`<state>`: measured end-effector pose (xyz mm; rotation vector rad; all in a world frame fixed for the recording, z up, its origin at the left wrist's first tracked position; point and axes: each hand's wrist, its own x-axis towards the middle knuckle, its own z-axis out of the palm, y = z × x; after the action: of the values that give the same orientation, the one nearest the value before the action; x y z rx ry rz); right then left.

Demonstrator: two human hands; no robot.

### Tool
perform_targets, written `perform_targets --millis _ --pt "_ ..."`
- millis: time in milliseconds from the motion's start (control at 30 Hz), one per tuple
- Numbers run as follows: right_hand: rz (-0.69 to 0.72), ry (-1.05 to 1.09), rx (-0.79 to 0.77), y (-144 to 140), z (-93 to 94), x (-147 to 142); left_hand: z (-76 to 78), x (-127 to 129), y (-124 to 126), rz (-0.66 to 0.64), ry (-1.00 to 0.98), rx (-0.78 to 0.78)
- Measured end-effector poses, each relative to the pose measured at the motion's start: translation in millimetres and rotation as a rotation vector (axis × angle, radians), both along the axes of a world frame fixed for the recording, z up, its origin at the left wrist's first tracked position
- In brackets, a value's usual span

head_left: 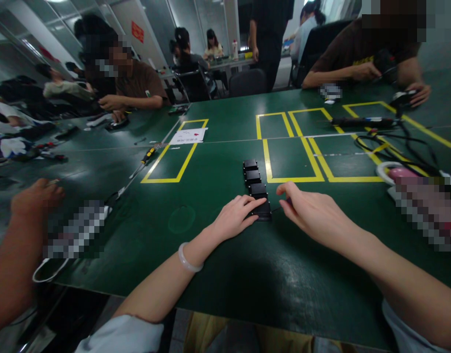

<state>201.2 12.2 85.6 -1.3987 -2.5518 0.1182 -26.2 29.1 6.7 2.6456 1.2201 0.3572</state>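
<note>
A row of several small black box-like pieces [252, 177] runs away from me across the green table. My left hand [236, 214] grips the nearest black box-like piece [263, 210], thumb at its near side and fingers over its top. Just right of it, my right hand [306, 206] is closed in a pinch. A thin dark line [276, 209] runs from near its fingertips toward the piece; whether it is a wire or a slim tool I cannot tell. The inside of the right hand is hidden from view.
Yellow tape outlines [268, 162] mark the green table [218, 274]. A yellow-black screwdriver [148, 156] and a paper sheet [188, 136] lie left of centre. Black cables [405, 142] and a pink object [405, 172] lie right. A co-worker's arm [17, 245] reaches in at left; others sit opposite.
</note>
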Motion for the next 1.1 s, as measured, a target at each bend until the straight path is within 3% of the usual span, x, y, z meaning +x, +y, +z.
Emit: perform_targets --millis 233,467,667,867,1100 --pt "-0.044 -0.151 -0.033 -0.6 4.5 -1.5 -0.3 0.0 0.1 -0.001 0.008 0.002" --pt "0.041 -0.004 0.007 -0.2 0.3 1.4 -0.2 0.3 0.2 -0.002 0.005 0.0" --pt "-0.008 -0.119 0.013 0.5 2.0 0.8 0.7 0.2 -0.3 -0.002 0.002 -0.002" --pt "0.023 0.003 0.001 -0.6 1.9 0.8 0.9 0.3 -0.3 0.003 -0.002 -0.008" --pt "-0.008 -0.11 -0.025 0.3 3.4 0.4 0.1 0.3 -0.1 -0.001 0.008 -0.003"
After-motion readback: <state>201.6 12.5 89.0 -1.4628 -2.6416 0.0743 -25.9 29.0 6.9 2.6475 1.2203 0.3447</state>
